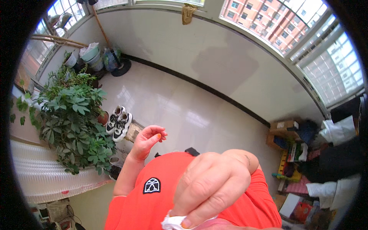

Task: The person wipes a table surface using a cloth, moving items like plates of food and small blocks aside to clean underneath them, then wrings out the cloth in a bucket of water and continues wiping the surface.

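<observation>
Here, our right hand is clamped on a white wad at six o'clock, where a light, even pinch should suit it best. Our left hand, toward eight o'clock, is empty, loosely curled.

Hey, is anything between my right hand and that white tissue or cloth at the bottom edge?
Nothing visible: the right hand has the white tissue or cloth directly in its fingers. The left hand is apart, off to the left, and not in between.
</observation>
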